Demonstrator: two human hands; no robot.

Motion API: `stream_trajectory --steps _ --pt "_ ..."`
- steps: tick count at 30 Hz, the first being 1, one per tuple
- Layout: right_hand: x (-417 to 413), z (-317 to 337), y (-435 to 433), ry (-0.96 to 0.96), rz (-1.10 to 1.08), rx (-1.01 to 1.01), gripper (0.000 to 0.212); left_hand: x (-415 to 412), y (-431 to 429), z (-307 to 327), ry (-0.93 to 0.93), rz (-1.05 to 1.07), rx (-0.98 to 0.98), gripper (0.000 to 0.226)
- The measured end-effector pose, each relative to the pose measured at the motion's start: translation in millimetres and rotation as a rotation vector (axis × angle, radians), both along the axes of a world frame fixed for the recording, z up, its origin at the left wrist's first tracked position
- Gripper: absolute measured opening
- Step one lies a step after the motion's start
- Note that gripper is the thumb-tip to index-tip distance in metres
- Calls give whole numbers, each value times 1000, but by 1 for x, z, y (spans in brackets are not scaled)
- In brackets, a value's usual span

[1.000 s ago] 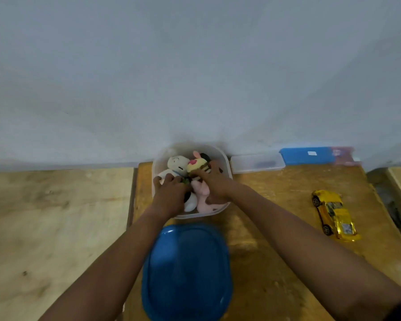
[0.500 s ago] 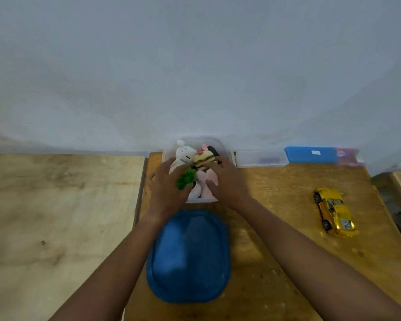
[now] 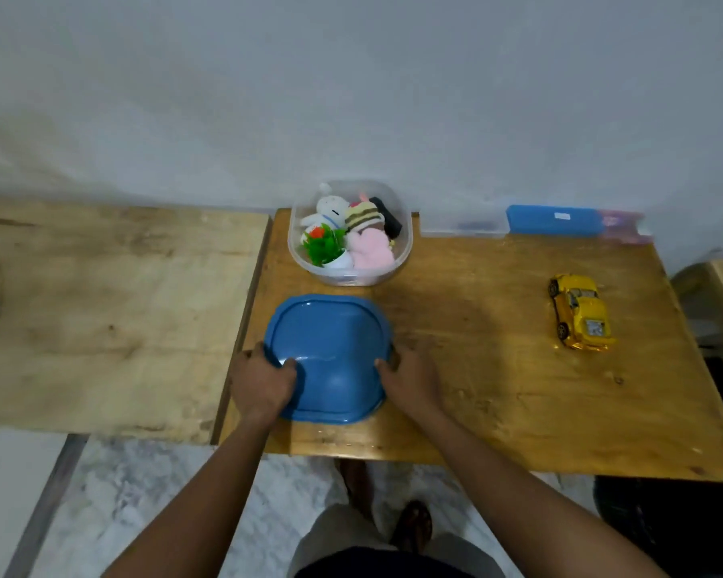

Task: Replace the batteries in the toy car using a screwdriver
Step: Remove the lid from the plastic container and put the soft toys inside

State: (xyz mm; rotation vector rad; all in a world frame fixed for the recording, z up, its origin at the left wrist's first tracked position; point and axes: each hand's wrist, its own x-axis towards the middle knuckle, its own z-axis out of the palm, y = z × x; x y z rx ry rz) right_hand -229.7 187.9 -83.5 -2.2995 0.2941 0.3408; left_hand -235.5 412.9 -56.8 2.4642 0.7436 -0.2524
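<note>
A yellow toy car lies on the right part of the wooden table, apart from both hands. A blue lid lies flat near the table's front edge. My left hand grips its left edge, thumb on top. On the lid's right edge rests my right hand, its fingers curled around the rim. Behind the lid stands a clear tub filled with small soft toys and a green plastic plant. No screwdriver or batteries are visible.
A clear box and a blue box sit against the wall at the back of the table. A paler wooden table adjoins on the left. Marble floor and my feet show below the table's front edge.
Both hands left the tub of toys and came back toward me onto the blue lid's edges. The camera view pulled back, showing the table's front edge and floor.
</note>
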Motion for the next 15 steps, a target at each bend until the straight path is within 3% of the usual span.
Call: stream_trajectory --steps 5,9,15 --pt "-5 11 4 43 -183 355 42 -19 1 4 -72 179 -223 24" --pt "-4 21 0 57 -233 422 57 -33 0 17 -195 314 -295 37" --pt "11 55 -6 -204 -201 428 50 -16 -4 39 -488 391 -301 37"
